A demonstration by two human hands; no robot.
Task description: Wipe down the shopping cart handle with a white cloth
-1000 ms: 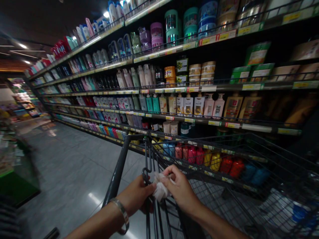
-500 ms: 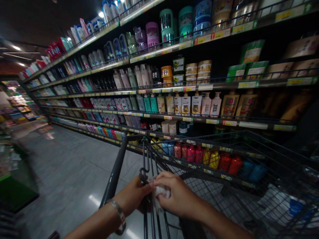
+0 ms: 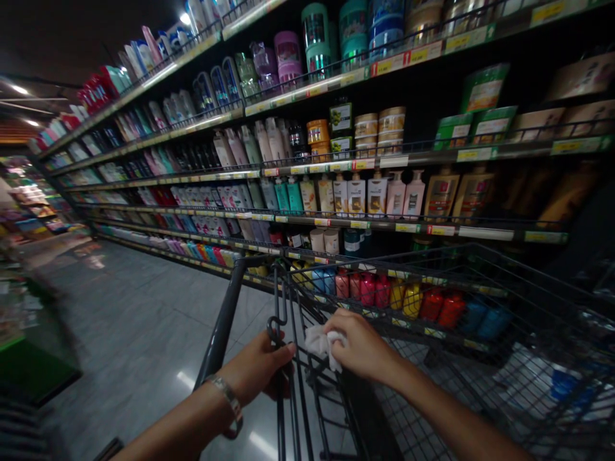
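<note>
The left hand (image 3: 262, 368) had its fingers curled shut round an upright wire at the near end of the cart (image 3: 225, 320). The right hand (image 3: 362, 349) pinched a crumpled white tissue (image 3: 323, 342) against the basket rim just beside it, so the work in hand looked like wiping that rim. Moving the tissue along would call for a light, steady press on thin wire; shelves (image 3: 336, 221) crowded the cart's right side, and open floor (image 3: 134, 320) lay to the left.

The 2 bare forearms reach forward and converge low in the head view. The left hand (image 3: 262, 370) is curled closed with its fingers wrapped under. The right hand (image 3: 364, 349) sits just beside it, slightly higher, fingertips pinched together.
</note>
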